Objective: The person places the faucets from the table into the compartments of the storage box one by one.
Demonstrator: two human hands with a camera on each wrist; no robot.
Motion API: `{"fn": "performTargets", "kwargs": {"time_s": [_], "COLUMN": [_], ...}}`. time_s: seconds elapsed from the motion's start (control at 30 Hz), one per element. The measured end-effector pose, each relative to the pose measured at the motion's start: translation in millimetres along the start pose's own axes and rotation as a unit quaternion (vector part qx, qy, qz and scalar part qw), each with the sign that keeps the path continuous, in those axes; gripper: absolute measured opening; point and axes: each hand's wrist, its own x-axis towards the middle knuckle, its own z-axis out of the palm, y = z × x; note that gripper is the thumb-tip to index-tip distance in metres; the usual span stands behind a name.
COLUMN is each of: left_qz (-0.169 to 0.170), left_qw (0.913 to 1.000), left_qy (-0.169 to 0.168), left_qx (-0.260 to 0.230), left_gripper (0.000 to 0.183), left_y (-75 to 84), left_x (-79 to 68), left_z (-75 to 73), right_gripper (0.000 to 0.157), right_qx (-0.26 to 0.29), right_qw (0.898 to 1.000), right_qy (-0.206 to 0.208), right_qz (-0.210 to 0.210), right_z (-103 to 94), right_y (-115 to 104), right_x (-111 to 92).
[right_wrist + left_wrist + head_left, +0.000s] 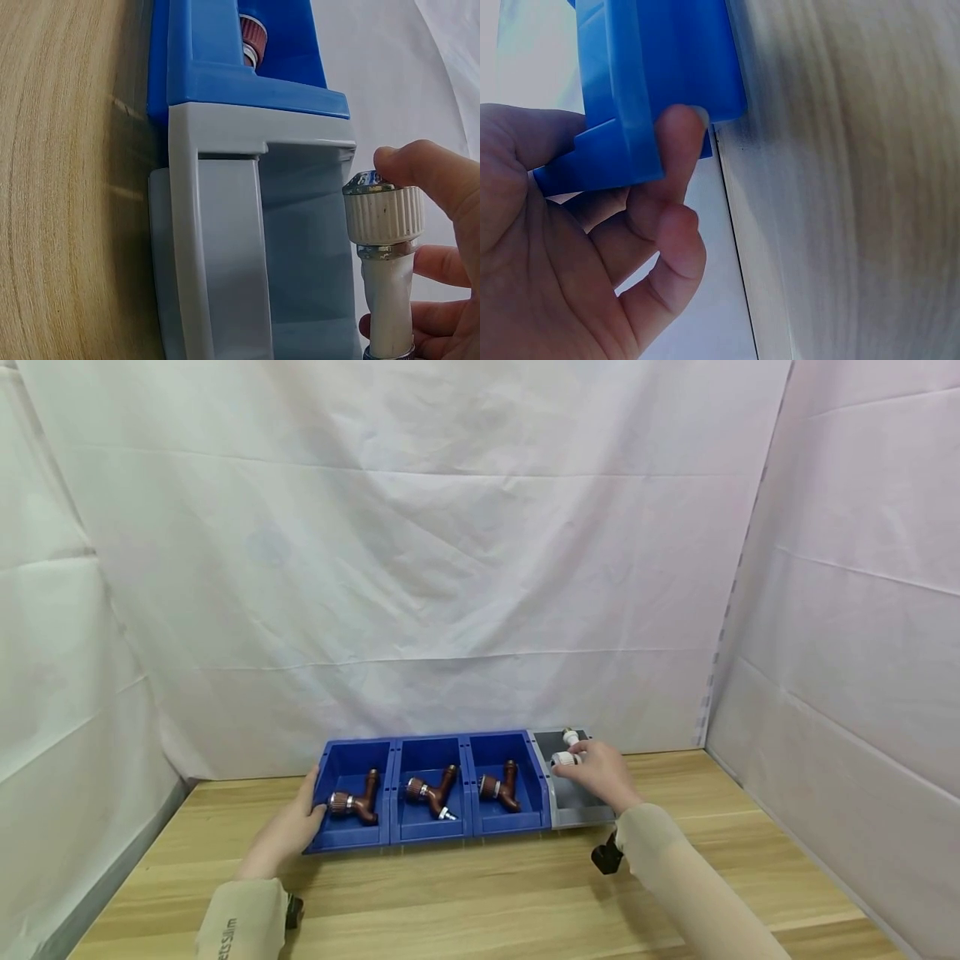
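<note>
My right hand [604,774] holds a white plastic tap [385,217] with a ribbed knob and silver collars, its thumb on the knob's end and fingers behind the body. The tap is over the grey bin [232,255] at the row's right end. At the other end, my left hand [294,821] grips the side wall of the leftmost blue bin [622,82], thumb on one side and fingers on the other. Three brown taps lie one per blue bin: a left one [356,802], a middle one [433,795] with a silver nozzle, and a right one [502,787].
The middle blue bin [431,832] and right blue bin [517,823] join the others in one row on the wooden table [450,902]. White cloth [450,568] hangs close behind the row and along both sides.
</note>
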Motion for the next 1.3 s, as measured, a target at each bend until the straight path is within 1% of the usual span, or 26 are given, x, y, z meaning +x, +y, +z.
{"fn": "performTargets", "kwargs": {"time_s": [0.23,0.4,0.67,0.9,1.17,1.3], "left_qz": [-0.005,-0.003,-0.008,-0.005,0.002,0.003], "left_qw": [1.0000,1.0000,0.9999,1.0000,1.0000,1.0000], "left_qy": [-0.005,-0.001,-0.001,0.002,0.003,0.005], "left_qx": [0.000,-0.005,0.008,0.001,-0.002,0.003], "left_gripper": [0.065,0.064,0.065,0.065,0.065,0.065], "left_y": [0.5,-1.1,-6.0,-5.3,-3.5,-2.6], "left_x": [-0.3,2.0,-1.1,-3.0,0.0,0.5], "left_z": [0.7,1.6,4.9,3.7,2.2,2.1], "right_gripper": [0.056,0.055,0.052,0.050,0.050,0.050], "right_qx": [0.001,0.003,0.015,0.010,0.000,-0.007], "right_qw": [1.000,1.000,0.999,1.000,0.999,0.999], "right_qy": [-0.011,-0.012,-0.026,-0.024,-0.019,-0.021], "right_qz": [0.002,-0.007,-0.013,-0.015,-0.030,-0.030], "right_z": [-1.4,-3.9,-0.8,1.2,-0.9,-1.0], "right_y": [-0.4,0.9,6.1,4.8,6.9,7.2], "right_x": [0.3,1.0,-1.5,-1.9,-1.8,-1.3]}}
